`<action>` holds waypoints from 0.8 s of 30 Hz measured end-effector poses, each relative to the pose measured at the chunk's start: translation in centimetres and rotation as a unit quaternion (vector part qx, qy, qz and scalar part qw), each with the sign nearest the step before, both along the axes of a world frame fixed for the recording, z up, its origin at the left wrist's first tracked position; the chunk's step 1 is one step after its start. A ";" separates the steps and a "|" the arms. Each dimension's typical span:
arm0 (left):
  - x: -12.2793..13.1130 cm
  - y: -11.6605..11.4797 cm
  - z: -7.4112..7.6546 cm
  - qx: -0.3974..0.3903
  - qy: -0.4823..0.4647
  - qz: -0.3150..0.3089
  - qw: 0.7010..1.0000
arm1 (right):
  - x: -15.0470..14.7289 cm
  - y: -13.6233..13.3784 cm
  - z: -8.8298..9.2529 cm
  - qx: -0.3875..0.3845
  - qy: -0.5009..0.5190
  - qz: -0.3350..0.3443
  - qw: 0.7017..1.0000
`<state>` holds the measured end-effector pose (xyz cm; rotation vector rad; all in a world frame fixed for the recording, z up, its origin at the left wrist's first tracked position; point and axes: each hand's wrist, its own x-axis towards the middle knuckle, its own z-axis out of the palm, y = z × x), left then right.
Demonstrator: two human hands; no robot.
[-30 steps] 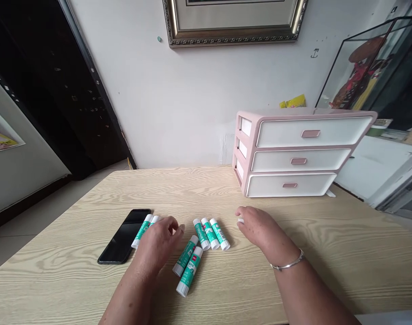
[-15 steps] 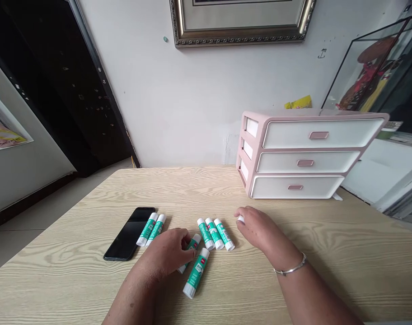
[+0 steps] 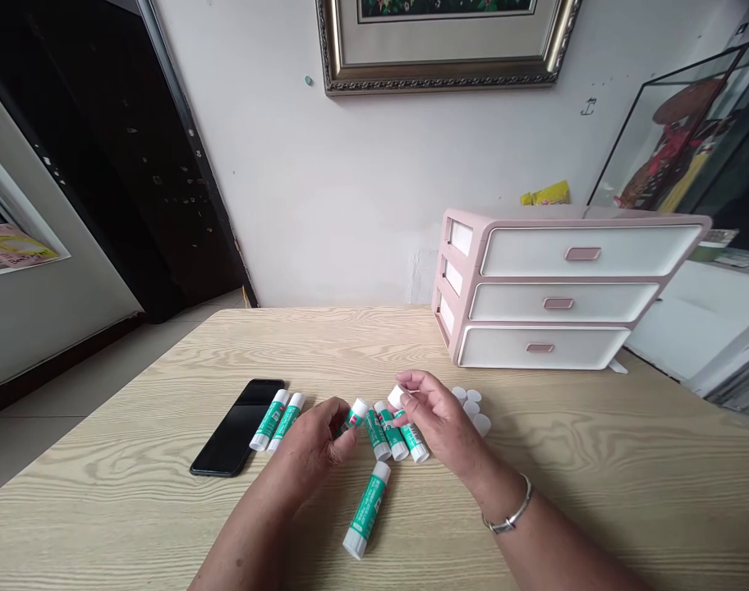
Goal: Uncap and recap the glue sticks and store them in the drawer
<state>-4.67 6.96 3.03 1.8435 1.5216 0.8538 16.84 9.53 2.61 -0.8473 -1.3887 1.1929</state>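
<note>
Left grip point(image 3: 318, 437) curled round glue stick point(image 3: 355, 413); right grip point(image 3: 443, 423), angled inward, pinching white cap point(image 3: 397, 397).

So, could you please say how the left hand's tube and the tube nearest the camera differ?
The held tube is in the left hand; the nearest tube lies on the table. The hand partly covers the held tube; the nearest tube shows whole. Both are green and white.

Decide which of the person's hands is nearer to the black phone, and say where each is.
Left. The left hand is a little right of the black phone, holding a green tube; the right hand is farther right, holding a white cap.
</note>
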 end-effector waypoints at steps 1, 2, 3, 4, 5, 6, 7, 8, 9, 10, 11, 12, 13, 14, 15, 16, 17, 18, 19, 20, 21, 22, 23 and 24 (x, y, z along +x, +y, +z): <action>0.1 -0.1 0.0 0.004 -0.022 -0.027 0.999 | 0.0 0.0 0.1 0.001 0.022 0.008 1.000; 0.2 -0.1 0.0 0.006 -0.037 -0.057 0.998 | -0.1 0.0 0.2 0.001 0.040 0.014 0.999; 0.3 -0.2 0.0 0.003 -0.049 -0.085 0.995 | -0.1 -0.1 0.3 0.000 0.053 0.019 0.998; 0.4 -0.3 0.1 -0.002 -0.064 -0.100 0.993 | -0.2 -0.2 0.3 0.000 0.060 0.021 0.998; 0.5 -0.4 0.2 -0.008 -0.078 -0.111 0.991 | -0.3 -0.3 0.4 0.001 0.063 0.023 0.998; 0.6 -0.5 0.3 -0.014 -0.090 -0.120 0.989 | -0.4 -0.4 0.4 0.001 0.067 0.024 0.997; 0.7 -0.6 0.4 -0.021 -0.101 -0.127 0.987 | -0.5 -0.5 0.3 0.001 0.071 0.026 0.997; 0.7 -0.6 0.5 -0.027 -0.111 -0.132 0.985 | -0.6 -0.6 0.2 0.001 0.074 0.028 0.997; 0.8 -0.7 0.6 -0.034 -0.120 -0.135 0.983 | -0.7 -0.6 0.1 0.001 0.077 0.031 0.997; 0.8 -0.7 0.6 -0.044 -0.128 -0.138 0.981 | -0.8 -0.7 0.0 0.002 0.076 0.034 0.997; 0.9 -0.8 0.7 -0.053 -0.135 -0.140 0.980 | -0.9 -0.7 -0.2 0.006 0.072 0.037 0.997; 0.9 -0.8 0.7 -0.059 -0.141 -0.141 0.978 | -0.9 -0.7 -0.3 0.011 0.066 0.039 0.997; 0.9 -0.8 0.7 -0.062 -0.146 -0.142 0.977 | -0.9 -0.7 -0.4 0.017 0.058 0.041 0.997; 1.0 -0.8 0.7 -0.062 -0.149 -0.144 0.976 | -0.9 -0.7 -0.5 0.022 0.052 0.042 0.998; 1.0 -0.8 0.7 -0.062 -0.149 -0.146 0.976 | -0.9 -0.7 -0.5 0.026 0.043 0.042 0.998; 1.1 -0.9 0.7 -0.061 -0.147 -0.147 0.976 | -0.9 -0.7 -0.5 0.030 0.033 0.040 0.998; 1.2 -0.9 0.7 -0.061 -0.143 -0.146 0.977 | -0.9 -0.7 -0.5 0.033 0.021 0.039 0.998; 1.2 -0.9 0.7 -0.064 -0.139 -0.145 0.978 | -0.8 -0.7 -0.5 0.038 0.008 0.038 0.999; 1.2 -0.9 0.7 -0.066 -0.136 -0.143 0.978 | -0.8 -0.8 -0.5 0.042 -0.003 0.036 0.998; 1.3 -0.9 0.7 -0.067 -0.135 -0.142 0.978 | -0.8 -0.8 -0.6 0.047 -0.013 0.034 0.998; 1.3 -1.0 0.7 -0.068 -0.134 -0.142 0.978 | -0.8 -0.9 -0.6 0.052 -0.021 0.032 0.998; 1.3 -1.0 0.7 -0.067 -0.135 -0.142 0.978 | -0.8 -0.9 -0.6 0.058 -0.029 0.028 0.997; 1.4 -1.0 0.7 -0.065 -0.135 -0.142 0.978 | -0.8 -1.0 -0.6 0.065 -0.038 0.025 0.997; 1.4 -1.1 0.7 -0.063 -0.137 -0.142 0.978 | -0.9 -1.0 -0.6 0.073 -0.047 0.022 0.996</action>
